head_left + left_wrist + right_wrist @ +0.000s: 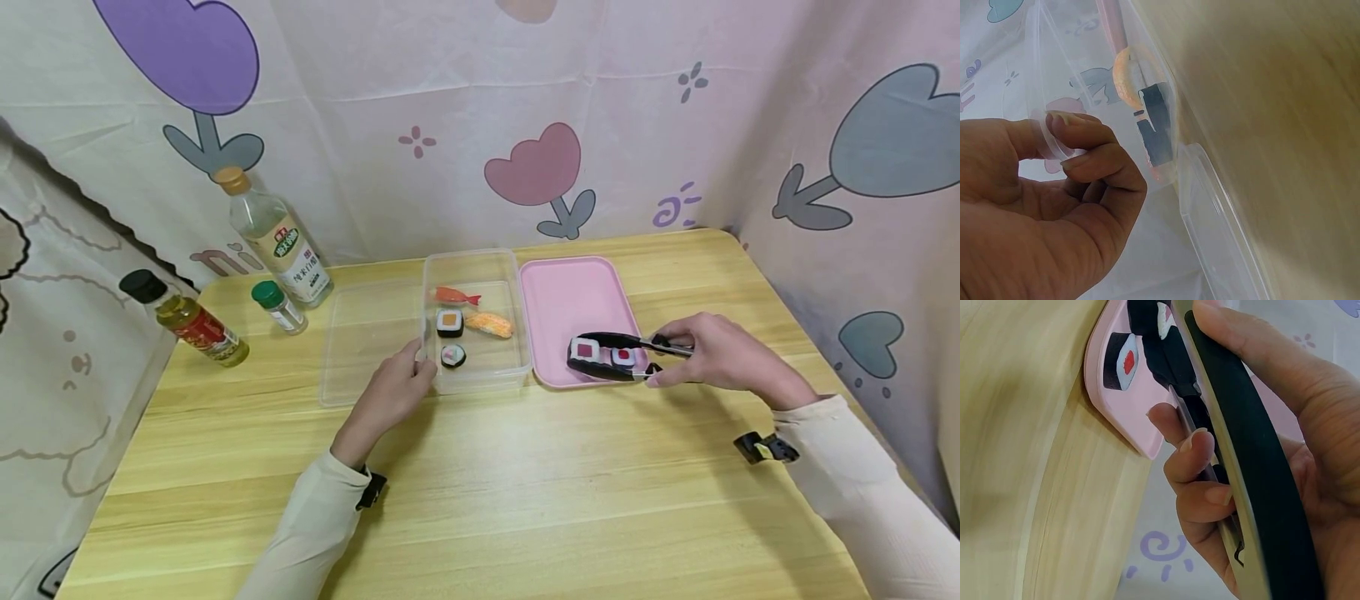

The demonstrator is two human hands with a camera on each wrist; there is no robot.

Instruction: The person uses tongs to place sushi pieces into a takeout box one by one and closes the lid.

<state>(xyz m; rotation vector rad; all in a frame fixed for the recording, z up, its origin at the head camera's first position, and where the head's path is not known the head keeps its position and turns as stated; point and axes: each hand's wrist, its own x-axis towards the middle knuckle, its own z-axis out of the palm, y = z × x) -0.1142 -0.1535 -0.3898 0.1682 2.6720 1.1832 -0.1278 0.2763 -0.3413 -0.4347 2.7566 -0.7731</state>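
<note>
My left hand (393, 387) pinches the left rim of a clear plastic box (487, 362), thumb and fingers on the edge in the left wrist view. Inside the box lie a shrimp-shaped piece (456, 296), an orange-topped nigiri (489, 325), a square sushi roll (450, 322) and a round one (453, 357). With my right hand (720, 354) I grip black-tipped metal tongs (1247, 425) over the pink tray (573, 292). Between the tong tips is a square sushi roll (584, 350) with a dark red centre. A smaller red-centred roll (1121, 362) lies on the tray.
A flat clear lid (367, 333) lies left of the box. Farther left stand a green-capped shaker (281, 308), a tall clear bottle (281, 242) and a dark-capped oil bottle (197, 327). A patterned curtain (360, 133) hangs behind the wooden table (525, 500).
</note>
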